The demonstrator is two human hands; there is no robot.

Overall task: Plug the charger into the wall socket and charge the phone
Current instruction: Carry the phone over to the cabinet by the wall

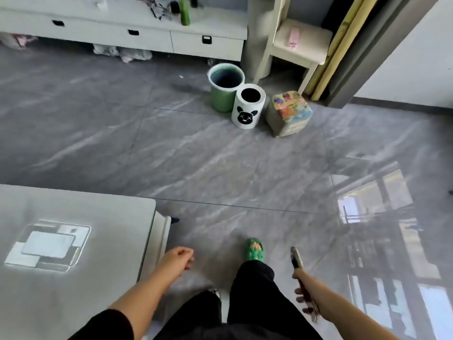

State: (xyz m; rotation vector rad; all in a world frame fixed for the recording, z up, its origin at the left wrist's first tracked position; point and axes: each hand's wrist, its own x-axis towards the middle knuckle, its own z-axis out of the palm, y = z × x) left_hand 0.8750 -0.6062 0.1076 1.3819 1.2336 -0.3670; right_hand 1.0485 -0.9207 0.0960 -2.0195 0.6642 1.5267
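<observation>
Right grip (302, 294) closed around phone (296, 258), held edge-on, pointing forward above grey floor (196, 148). Left grip (177, 258) loosely curled, empty, just beside table (73, 278) edge. Green slipper (253, 250) on floor between hands. Farther off: green bin (224, 88), white bin (248, 106), printed stool (289, 114). Charger and socket not visible.

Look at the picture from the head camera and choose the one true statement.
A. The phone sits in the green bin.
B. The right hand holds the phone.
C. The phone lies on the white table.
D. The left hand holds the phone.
B: the right hand grips a slim dark phone that sticks out forward, while the left hand is loosely curled and holds nothing.
</observation>
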